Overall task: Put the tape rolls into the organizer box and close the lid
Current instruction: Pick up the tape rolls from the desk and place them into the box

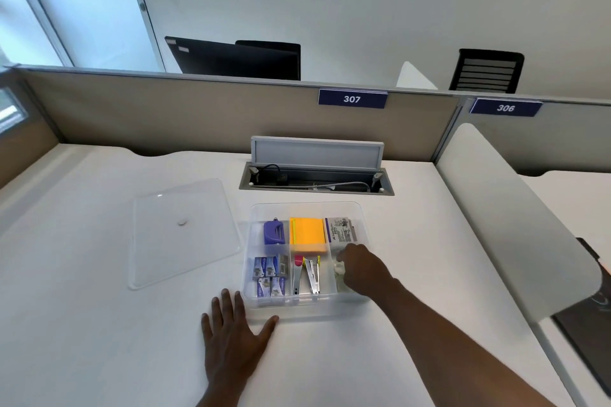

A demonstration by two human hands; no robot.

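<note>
Inside the organizer box's (305, 208) near right compartment, the right hand (362, 269) cups pale, probably light, slick tape rolls (339, 266); left hand (236, 337) lies flat, empty; lid (185, 231) lies left.

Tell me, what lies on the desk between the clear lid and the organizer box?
Nothing. In the head view, the white desk is bare between the lid and the organizer box.

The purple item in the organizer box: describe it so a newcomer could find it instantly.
On the white desk sits a clear plastic six-compartment organizer box. Look in its far-left compartment, beside the orange sticky-note pad: a small purple plastic block-shaped gadget. It is the only solid purple object there; the boxes in front of it are printed blue-and-grey.
</note>
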